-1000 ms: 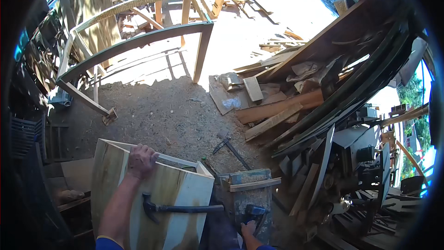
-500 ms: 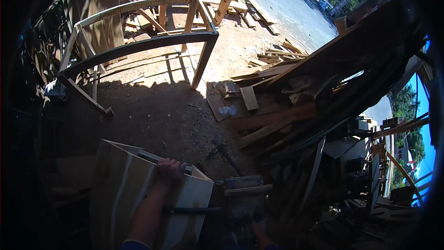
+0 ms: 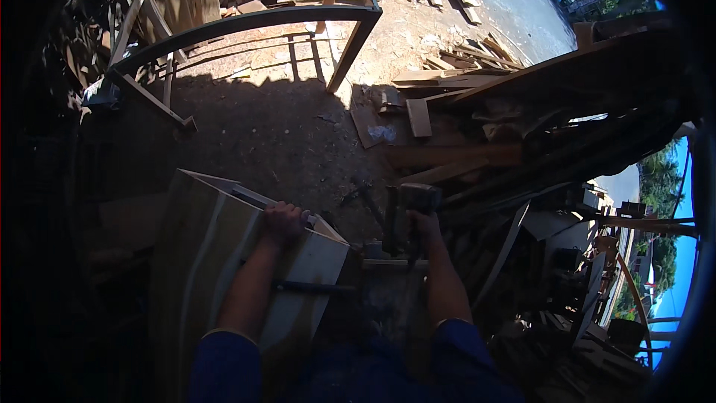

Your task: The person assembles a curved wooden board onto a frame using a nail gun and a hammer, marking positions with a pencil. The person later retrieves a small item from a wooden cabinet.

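Note:
A pale wooden box (image 3: 231,254), perhaps a drawer or small cabinet, stands tilted in front of me at the lower left. My left hand (image 3: 285,224) is closed over its upper edge, fingers curled toward the inside. To the right of the box my right hand (image 3: 425,230) is wrapped round the grip of a dark nail gun (image 3: 419,195), raised off the work; shadow hides its finer parts. Across the box's right side lies a dark rod (image 3: 313,287), whose kind I cannot make out. A wooden strip (image 3: 384,262) sits below the nail gun.
Ahead on the dirt floor stands a wooden frame (image 3: 246,24) with a curved dark rail and legs. Boards and offcuts (image 3: 477,56) are piled beyond it. At the right, a large dark slanting panel (image 3: 582,75) and stacked timber (image 3: 522,254) crowd the shade.
My right hand has come up from the lower edge, lifting the nail gun. The left hand still grips the box. The view has shifted, so the background sits higher.

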`<action>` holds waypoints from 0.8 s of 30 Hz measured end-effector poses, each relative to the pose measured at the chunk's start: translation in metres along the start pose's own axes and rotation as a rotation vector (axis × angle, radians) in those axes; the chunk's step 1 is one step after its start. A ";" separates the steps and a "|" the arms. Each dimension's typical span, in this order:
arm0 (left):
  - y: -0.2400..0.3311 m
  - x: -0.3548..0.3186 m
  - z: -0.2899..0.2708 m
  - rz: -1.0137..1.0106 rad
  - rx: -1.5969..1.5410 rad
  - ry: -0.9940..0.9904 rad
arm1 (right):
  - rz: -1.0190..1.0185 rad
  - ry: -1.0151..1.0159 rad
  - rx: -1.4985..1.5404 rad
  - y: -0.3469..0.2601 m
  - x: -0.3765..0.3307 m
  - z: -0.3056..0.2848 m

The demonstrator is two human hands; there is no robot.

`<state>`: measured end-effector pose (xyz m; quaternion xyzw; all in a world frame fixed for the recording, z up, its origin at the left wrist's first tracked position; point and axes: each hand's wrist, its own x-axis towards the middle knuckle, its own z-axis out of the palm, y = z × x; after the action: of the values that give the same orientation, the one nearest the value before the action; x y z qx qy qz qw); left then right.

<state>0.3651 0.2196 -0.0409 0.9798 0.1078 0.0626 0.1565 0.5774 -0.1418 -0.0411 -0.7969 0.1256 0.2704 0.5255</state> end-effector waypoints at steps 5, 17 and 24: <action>0.006 0.003 0.001 0.015 -0.001 0.002 | -0.326 -0.296 -0.525 -0.092 -0.033 0.031; 0.006 -0.003 -0.018 -0.030 0.011 -0.139 | -0.558 -0.595 -0.911 -0.080 -0.198 0.040; 0.003 -0.004 -0.018 -0.050 0.001 -0.138 | -0.585 -0.611 -0.952 -0.081 -0.194 0.063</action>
<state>0.3589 0.2212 -0.0231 0.9789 0.1211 -0.0090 0.1645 0.4386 -0.0676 0.1114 -0.8314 -0.3869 0.3569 0.1780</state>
